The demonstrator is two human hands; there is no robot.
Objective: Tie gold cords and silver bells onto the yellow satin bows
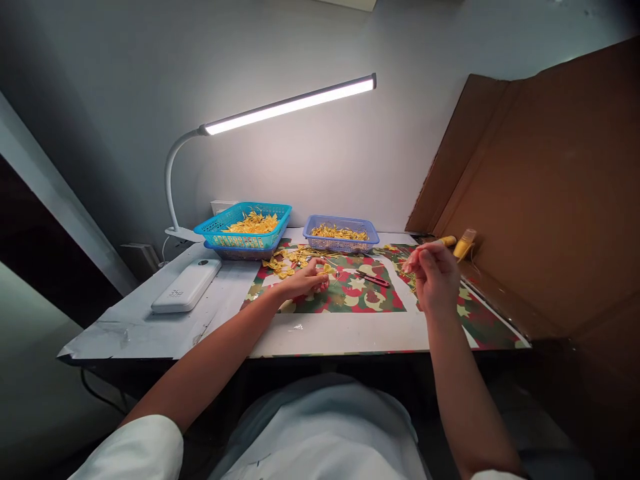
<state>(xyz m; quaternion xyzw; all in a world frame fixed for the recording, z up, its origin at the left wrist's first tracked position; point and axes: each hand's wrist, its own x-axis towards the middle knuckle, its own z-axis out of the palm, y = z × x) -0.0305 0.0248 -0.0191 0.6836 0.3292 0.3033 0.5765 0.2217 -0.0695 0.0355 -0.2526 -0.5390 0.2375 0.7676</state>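
Note:
My left hand is over the patterned mat, its fingers pinched on a small yellow ribbon bow. Raised at the mat's right side, my right hand has thumb and fingertips pressed together. Whatever is between those fingertips is too small to make out. Dark red thread snips lie on the mat between my hands. Left of my left hand, several loose yellow bows are heaped on the mat.
A blue basket of yellow ribbon pieces and a purple basket of thin golden pieces stand at the back. A white power bank lies left. A lamp arches above. Cardboard walls the right, beside yellow thread spools.

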